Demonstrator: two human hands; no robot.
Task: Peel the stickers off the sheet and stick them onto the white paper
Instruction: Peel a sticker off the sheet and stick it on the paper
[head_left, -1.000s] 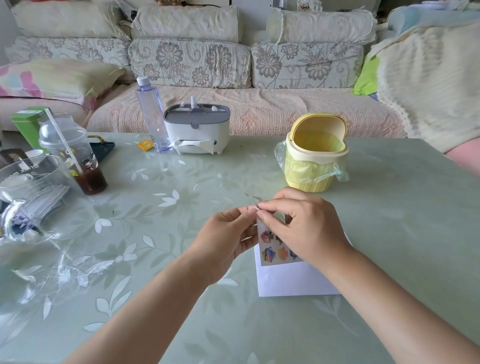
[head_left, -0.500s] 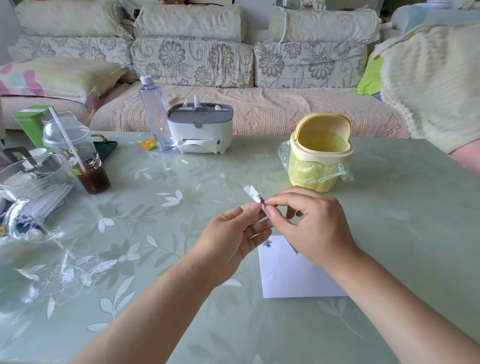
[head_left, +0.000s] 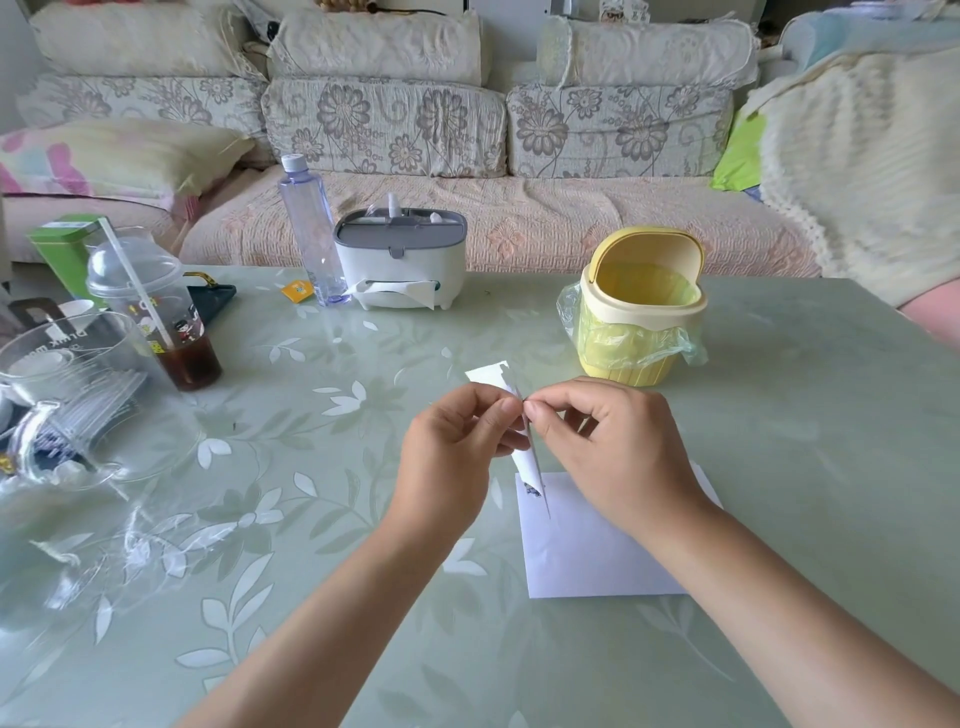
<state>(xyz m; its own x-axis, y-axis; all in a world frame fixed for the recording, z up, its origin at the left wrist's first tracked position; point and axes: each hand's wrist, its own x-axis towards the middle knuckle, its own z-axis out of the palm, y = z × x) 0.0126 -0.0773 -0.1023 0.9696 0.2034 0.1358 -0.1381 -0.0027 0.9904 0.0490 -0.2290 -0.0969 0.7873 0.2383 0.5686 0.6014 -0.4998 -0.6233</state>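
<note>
The sticker sheet (head_left: 525, 457) is held upright above the table between both hands, turned nearly edge-on so that mostly its white back shows. My left hand (head_left: 457, 447) pinches it from the left. Thumb and forefinger of my right hand (head_left: 618, 452) pinch its upper edge from the right; whether a sticker is lifting there I cannot tell. The white paper (head_left: 587, 551) lies flat on the table under my right wrist. One small dark sticker (head_left: 531, 489) sits near its top left corner.
A yellow mini bin (head_left: 641, 312) with a plastic liner stands behind my hands. A tissue box (head_left: 400, 260) and a clear bottle (head_left: 309, 234) stand at the far edge. A domed cup with dark drink (head_left: 156, 317) and clear plastic packaging (head_left: 78, 405) fill the left side.
The sheet has turned from facing me, with its coloured stickers showing, to nearly edge-on with the white back visible. Both hands have risen a little off the paper.
</note>
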